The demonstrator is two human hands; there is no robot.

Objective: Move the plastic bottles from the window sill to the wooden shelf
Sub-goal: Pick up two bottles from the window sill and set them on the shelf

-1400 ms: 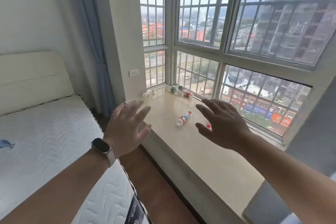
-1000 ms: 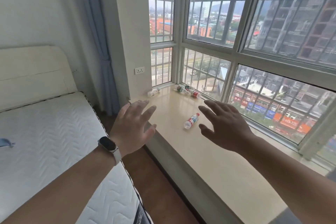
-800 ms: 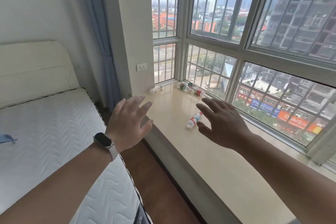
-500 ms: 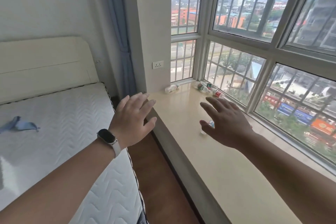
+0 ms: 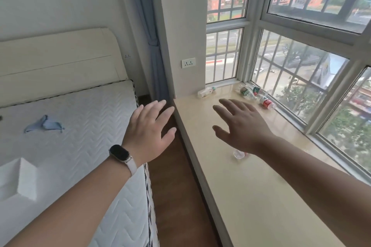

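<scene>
left hand [image 5: 149, 133]: fingers spread, empty | right hand [image 5: 244, 126]: fingers spread, empty, over window sill [image 5: 251, 196] | nearest bottle [image 5: 239, 154]: lay under wrist, mostly hidden, apparently untouched | bottles [image 5: 255, 95]: beyond fingertips

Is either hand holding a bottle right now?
No: the left hand and right hand are both spread open and empty.

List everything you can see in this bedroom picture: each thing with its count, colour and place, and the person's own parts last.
Bottles: five, clear; three by the window corner, one near the wall, one under the right hand.
Window sill: one, beige, below the window.
Bed: one, white mattress, left.
Cloth: one, blue, on the bed.
Curtain: one, blue-grey, beside the wall.
Socket: one, white, on the wall.
Watch: one, black, left wrist.
Left hand: open, empty.
Right hand: open, over the sill.
</scene>
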